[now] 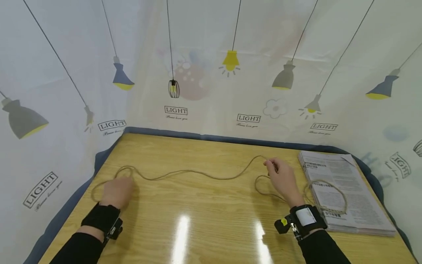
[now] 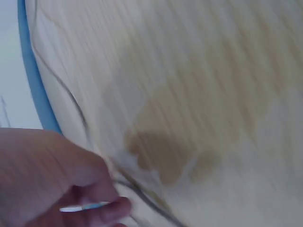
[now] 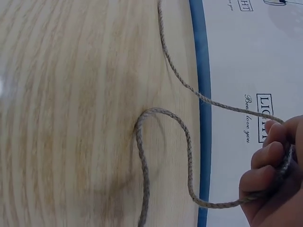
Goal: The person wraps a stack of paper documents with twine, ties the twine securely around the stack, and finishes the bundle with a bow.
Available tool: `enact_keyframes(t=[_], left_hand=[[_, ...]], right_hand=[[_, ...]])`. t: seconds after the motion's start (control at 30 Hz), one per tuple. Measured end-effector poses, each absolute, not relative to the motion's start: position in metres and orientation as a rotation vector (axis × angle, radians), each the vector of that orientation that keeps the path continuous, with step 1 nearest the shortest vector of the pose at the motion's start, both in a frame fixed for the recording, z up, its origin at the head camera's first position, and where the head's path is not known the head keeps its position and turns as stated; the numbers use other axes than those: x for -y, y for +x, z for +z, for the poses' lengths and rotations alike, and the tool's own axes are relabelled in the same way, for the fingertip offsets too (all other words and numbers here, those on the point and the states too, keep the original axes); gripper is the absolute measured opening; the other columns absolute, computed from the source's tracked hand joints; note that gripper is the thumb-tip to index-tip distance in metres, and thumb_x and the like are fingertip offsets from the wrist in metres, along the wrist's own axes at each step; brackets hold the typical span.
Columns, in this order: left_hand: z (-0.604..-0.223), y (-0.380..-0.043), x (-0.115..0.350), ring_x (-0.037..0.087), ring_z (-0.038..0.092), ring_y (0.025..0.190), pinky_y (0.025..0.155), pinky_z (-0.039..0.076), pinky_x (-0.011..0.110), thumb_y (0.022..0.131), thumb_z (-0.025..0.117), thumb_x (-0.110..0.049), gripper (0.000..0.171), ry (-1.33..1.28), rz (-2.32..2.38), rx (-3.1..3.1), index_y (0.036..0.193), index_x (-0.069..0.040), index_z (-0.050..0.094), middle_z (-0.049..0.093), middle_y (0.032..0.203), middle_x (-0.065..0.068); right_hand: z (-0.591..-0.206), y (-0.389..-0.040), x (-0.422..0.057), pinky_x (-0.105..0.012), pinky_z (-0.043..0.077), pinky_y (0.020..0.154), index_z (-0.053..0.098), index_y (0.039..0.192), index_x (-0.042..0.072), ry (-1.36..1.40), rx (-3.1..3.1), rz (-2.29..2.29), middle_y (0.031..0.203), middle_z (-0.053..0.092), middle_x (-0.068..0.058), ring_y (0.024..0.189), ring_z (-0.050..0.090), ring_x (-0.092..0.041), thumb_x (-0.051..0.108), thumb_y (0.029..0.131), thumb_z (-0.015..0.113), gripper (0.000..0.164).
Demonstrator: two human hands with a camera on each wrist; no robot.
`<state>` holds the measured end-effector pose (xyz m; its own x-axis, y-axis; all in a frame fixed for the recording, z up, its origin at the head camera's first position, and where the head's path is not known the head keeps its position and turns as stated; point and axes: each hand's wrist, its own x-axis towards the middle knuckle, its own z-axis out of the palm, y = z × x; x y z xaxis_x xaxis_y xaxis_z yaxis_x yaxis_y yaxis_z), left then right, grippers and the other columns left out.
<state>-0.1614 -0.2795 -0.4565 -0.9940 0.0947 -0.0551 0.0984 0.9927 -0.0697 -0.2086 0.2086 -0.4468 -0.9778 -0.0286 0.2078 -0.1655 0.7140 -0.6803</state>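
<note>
- Clock = the table (image 1: pixel 224 209) from the person's side, 12 at the far edge.
- Cord (image 1: pixel 184 171): one slack, wavy run from 9 over to about 2.
- Right hand (image 1: pixel 282 180), around 2: fingers curled snugly round the cord, strand leaving it both ways. Small bend just on its 9 o'clock side.
- Left hand (image 1: pixel 118 190), at 9: fingers bent in, looks like a pinch on the cord; wrist view's blurred, so not certain. Cord loops round its far and outer sides.
- Paper stack (image 1: pixel 359 194) at 3, loose coil (image 1: pixel 344 200) of the same cord partly on it, partly off its near-hand edge.
- Progress, my read: partway. Done: cord spread between both hands. Left: slack not taken up, coil not opened out. No knot visible.
</note>
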Motion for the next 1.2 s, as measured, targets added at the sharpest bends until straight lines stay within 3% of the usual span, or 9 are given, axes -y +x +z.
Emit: enact_keyframes(t=[0.13,0.3,0.4,0.53,0.77,0.9,1.0,1.1,1.2], left_hand=[[-0.458,-0.176,0.238,0.029,0.059,0.067,0.048,0.046,0.040,0.086,0.054,-0.003,0.013,0.320,-0.060,-3.241,0.098,0.000,0.059,0.061,0.089,0.017],[-0.468,-0.191,0.183,0.030,0.058,0.101,0.080,0.047,0.046,0.087,0.059,-0.011,0.028,0.518,0.131,-3.243,0.115,-0.009,0.058,0.060,0.111,0.012],[-0.473,-0.193,0.162,0.030,0.055,0.109,0.088,0.042,0.050,0.086,0.061,-0.016,0.034,0.543,0.178,-3.198,0.120,-0.013,0.057,0.059,0.116,0.010],[-0.476,-0.194,0.151,0.029,0.059,0.100,0.084,0.044,0.049,0.086,0.063,-0.019,0.036,0.531,0.136,-3.216,0.121,-0.014,0.055,0.062,0.109,0.010],[-0.482,-0.199,0.155,0.023,0.061,0.073,0.060,0.048,0.036,0.089,0.058,-0.014,0.005,0.507,0.079,-3.230,0.090,-0.010,0.061,0.063,0.083,0.008],[-0.484,-0.201,0.159,0.025,0.061,0.072,0.055,0.048,0.036,0.091,0.053,-0.011,0.009,0.443,0.061,-3.201,0.089,-0.006,0.060,0.062,0.083,0.011],[-0.484,-0.202,0.160,0.027,0.061,0.073,0.055,0.049,0.038,0.092,0.051,-0.009,0.011,0.402,0.069,-3.186,0.091,-0.004,0.059,0.063,0.085,0.013],[-0.482,-0.201,0.159,0.028,0.061,0.076,0.056,0.049,0.039,0.092,0.049,-0.008,0.011,0.359,0.101,-3.168,0.092,-0.003,0.059,0.063,0.087,0.014],[-0.480,-0.201,0.159,0.029,0.062,0.079,0.057,0.050,0.040,0.092,0.048,-0.008,0.012,0.330,0.126,-3.157,0.094,-0.003,0.059,0.062,0.090,0.014]], right_hand=[[-0.450,-0.205,-0.203,-0.026,0.037,0.053,0.062,0.104,0.011,0.253,2.768,1.125,0.071,0.056,-0.006,0.057,0.047,-0.014,0.036,0.097,0.040,0.033],[-0.453,-0.199,-0.194,-0.030,0.045,0.066,0.060,0.113,0.012,0.423,2.920,1.231,0.087,0.064,-0.006,0.077,0.057,-0.015,0.035,0.097,0.042,0.034],[-0.458,-0.196,-0.199,-0.035,0.048,0.077,0.059,0.119,0.014,0.503,2.998,1.211,0.099,0.066,-0.004,0.092,0.060,-0.016,0.039,0.097,0.039,0.039],[-0.459,-0.194,-0.224,-0.041,0.048,0.082,0.059,0.120,0.013,0.472,2.970,1.091,0.105,0.066,-0.006,0.099,0.061,-0.022,0.035,0.099,0.036,0.038],[-0.458,-0.188,-0.282,-0.048,0.044,0.078,0.057,0.119,0.009,0.325,3.033,0.732,0.113,0.062,-0.013,0.102,0.058,-0.032,0.013,0.091,0.054,0.029],[-0.466,-0.180,-0.298,-0.056,0.034,0.087,0.059,0.117,0.016,0.437,3.174,0.542,0.112,0.063,-0.005,0.105,0.056,-0.030,0.024,0.082,0.068,0.037],[-0.472,-0.176,-0.303,-0.050,0.037,0.087,0.066,0.101,0.023,0.545,3.190,0.462,0.097,0.066,0.007,0.093,0.060,-0.018,0.028,0.078,0.072,0.025],[-0.472,-0.172,-0.308,-0.034,0.044,0.070,0.066,0.083,0.025,0.558,3.122,0.377,0.078,0.063,0.013,0.072,0.056,-0.006,0.021,0.079,0.071,0.007],[-0.464,-0.169,-0.313,-0.029,0.042,0.061,0.063,0.079,0.021,0.525,3.076,0.360,0.073,0.059,0.010,0.066,0.051,-0.005,0.016,0.080,0.069,0.008]])
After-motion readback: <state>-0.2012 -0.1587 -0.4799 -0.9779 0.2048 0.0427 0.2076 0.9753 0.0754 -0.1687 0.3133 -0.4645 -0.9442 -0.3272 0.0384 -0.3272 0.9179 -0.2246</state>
